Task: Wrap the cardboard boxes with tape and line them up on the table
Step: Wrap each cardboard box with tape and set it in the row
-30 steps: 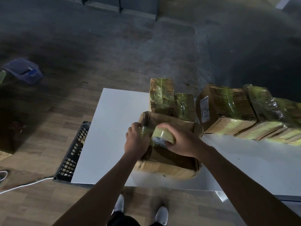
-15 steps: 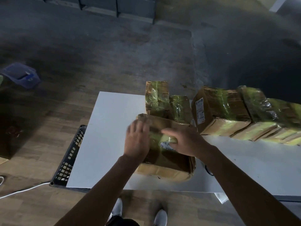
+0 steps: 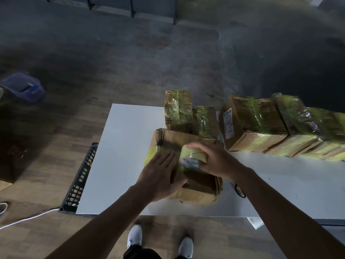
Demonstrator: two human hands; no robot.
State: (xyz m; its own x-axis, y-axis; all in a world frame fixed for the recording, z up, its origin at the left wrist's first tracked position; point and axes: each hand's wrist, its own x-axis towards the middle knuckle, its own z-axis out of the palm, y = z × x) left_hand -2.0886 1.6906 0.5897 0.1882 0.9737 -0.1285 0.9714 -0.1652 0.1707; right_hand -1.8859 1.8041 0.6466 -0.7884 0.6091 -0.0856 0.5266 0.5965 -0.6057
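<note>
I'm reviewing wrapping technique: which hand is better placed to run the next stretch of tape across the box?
Right. The right hand grips the tape roll on top of the box, while the left hand lies flat on the box, fingers straight, probably steadying it.

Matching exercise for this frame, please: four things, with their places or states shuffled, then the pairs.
1 left hand
2 tape roll
3 black crate
4 purple tub

A far left, away from the table
B gripped by the right hand
C flat on the nearest box
D beside the table's left edge

Pairs: 1-C, 2-B, 3-D, 4-A
</note>
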